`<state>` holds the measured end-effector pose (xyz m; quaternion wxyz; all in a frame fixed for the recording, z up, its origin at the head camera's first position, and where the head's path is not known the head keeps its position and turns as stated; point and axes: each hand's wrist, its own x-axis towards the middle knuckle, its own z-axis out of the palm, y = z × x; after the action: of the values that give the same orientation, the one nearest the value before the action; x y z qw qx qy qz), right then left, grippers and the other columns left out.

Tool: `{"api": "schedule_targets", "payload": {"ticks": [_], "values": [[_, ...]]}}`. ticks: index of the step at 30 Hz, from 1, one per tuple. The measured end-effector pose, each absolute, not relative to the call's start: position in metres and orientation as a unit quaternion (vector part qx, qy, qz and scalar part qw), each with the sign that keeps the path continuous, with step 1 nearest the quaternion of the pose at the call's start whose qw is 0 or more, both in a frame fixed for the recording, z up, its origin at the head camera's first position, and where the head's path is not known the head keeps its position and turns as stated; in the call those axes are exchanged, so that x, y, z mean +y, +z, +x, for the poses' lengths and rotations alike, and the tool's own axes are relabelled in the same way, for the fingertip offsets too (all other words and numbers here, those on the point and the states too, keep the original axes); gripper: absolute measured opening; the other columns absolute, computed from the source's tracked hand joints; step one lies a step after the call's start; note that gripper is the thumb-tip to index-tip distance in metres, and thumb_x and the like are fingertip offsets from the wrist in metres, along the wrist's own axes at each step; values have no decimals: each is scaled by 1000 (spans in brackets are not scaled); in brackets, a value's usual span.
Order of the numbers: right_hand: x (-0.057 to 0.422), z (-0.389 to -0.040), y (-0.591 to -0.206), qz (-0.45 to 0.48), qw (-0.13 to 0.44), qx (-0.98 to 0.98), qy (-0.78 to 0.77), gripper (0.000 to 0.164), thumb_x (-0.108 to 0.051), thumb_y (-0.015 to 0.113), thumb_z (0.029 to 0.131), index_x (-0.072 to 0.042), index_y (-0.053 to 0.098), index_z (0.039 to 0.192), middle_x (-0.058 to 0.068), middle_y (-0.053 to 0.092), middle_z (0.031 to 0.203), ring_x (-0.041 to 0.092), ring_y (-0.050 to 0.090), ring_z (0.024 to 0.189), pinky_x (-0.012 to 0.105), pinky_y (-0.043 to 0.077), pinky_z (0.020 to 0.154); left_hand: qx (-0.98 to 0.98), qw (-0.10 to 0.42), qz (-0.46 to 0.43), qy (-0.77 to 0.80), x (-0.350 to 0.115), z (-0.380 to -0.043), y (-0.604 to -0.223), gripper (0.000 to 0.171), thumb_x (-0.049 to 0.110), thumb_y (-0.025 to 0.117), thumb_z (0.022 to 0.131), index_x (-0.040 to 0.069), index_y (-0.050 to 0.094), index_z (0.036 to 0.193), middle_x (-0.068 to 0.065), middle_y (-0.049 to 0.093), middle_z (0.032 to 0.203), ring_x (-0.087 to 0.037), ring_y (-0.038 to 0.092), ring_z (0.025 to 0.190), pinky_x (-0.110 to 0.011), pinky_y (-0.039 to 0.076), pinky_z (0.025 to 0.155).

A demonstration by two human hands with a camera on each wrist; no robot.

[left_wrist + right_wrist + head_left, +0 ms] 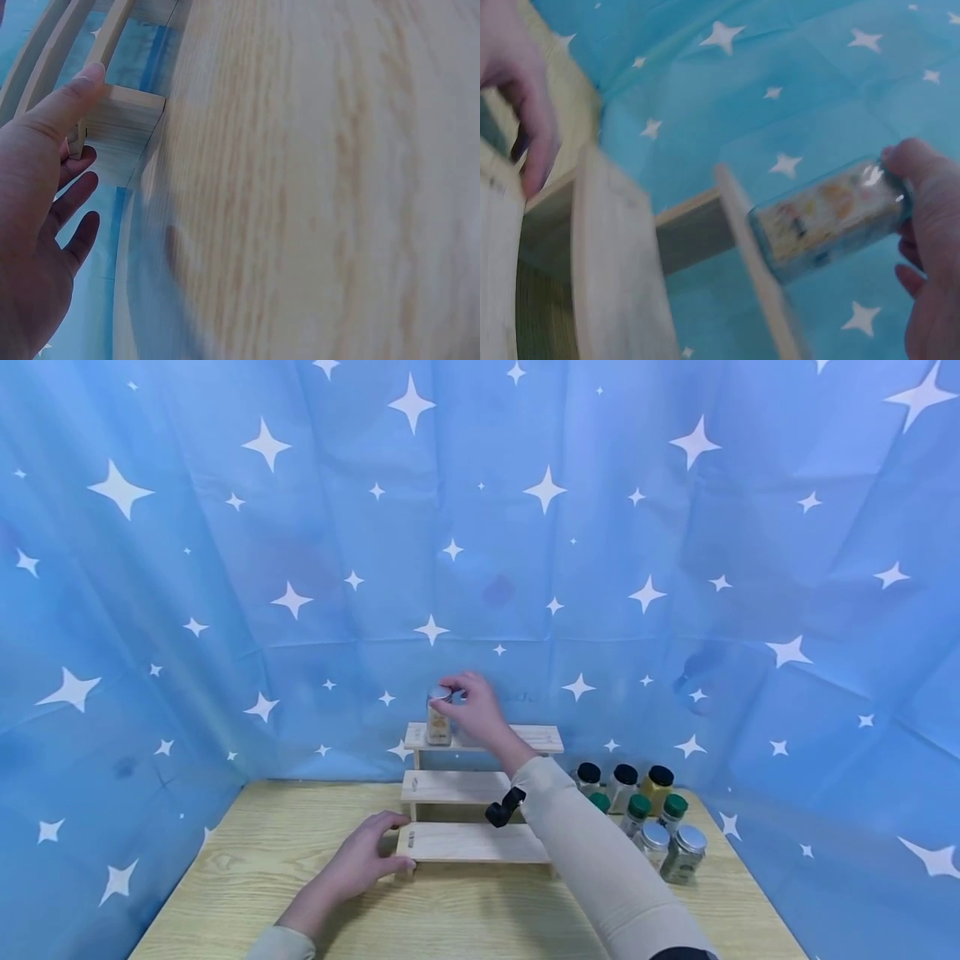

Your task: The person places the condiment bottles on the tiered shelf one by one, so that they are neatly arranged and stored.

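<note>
A small wooden three-step rack (472, 843) stands on the table near the curtain. At the left end of its top step is a clear spice jar (438, 724) with a silver lid and pale contents. My right hand (480, 710) holds this jar by its lid end, between thumb and fingers. In the right wrist view, the base of the jar (829, 217) meets the top step. With thumb and index finger, my left hand (367, 856) grips the left end of the lowest step; its other fingers hang loosely beside the wood in the left wrist view.
Several spice jars stand grouped on the table right of the rack: black-lidded ones (624, 785) behind, green-lidded ones (637, 810) in the middle, silver-lidded ones (684, 853) in front. A blue star-patterned curtain (495, 568) surrounds the wooden table (315, 810) at the back and sides.
</note>
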<state>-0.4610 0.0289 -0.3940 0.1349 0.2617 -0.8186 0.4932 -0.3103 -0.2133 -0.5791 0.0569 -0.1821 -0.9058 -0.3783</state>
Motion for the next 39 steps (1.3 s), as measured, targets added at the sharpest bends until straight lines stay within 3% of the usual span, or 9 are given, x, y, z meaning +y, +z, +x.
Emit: {"api": "schedule_targets", "payload": {"ticks": [13, 22, 27, 33, 39], "values": [[27, -460, -406, 262, 147, -813, 499, 44, -22, 88, 100, -6, 74, 138, 6, 67, 127, 24, 60, 122, 48, 52, 109, -904, 51, -185, -383, -213, -312, -580, 77, 47, 92, 88, 12, 64, 151, -4, 65, 149, -37, 57, 143, -60, 47, 118], [41, -442, -407, 249, 121, -817, 506, 75, -34, 92, 94, -7, 58, 156, 15, 56, 146, 41, 54, 137, 60, 47, 117, -904, 53, -180, -385, -211, -310, -577, 77, 44, 93, 88, 10, 64, 151, -7, 65, 150, -39, 57, 143, -62, 45, 119], [67, -429, -417, 243, 125, -816, 509, 69, -36, 91, 96, -6, 62, 151, 18, 57, 146, 45, 53, 139, 63, 45, 117, -904, 51, -177, -386, -211, -309, -576, 78, 43, 94, 88, 8, 63, 151, -8, 65, 150, -39, 57, 143, -62, 45, 119], [111, -405, -429, 233, 148, -825, 494, 50, -25, 90, 97, -10, 70, 140, 10, 62, 141, 43, 55, 136, 60, 47, 115, -906, 53, -173, -383, -212, -310, -576, 78, 42, 94, 88, 7, 64, 150, -9, 65, 149, -40, 58, 142, -63, 46, 118], [160, -375, -440, 218, 159, -839, 473, 54, -32, 88, 99, -8, 69, 142, 5, 59, 141, 39, 54, 134, 61, 47, 112, -907, 52, -170, -382, -211, -312, -577, 76, 43, 95, 87, 10, 65, 149, -6, 66, 147, -39, 58, 142, -61, 47, 118]]}}
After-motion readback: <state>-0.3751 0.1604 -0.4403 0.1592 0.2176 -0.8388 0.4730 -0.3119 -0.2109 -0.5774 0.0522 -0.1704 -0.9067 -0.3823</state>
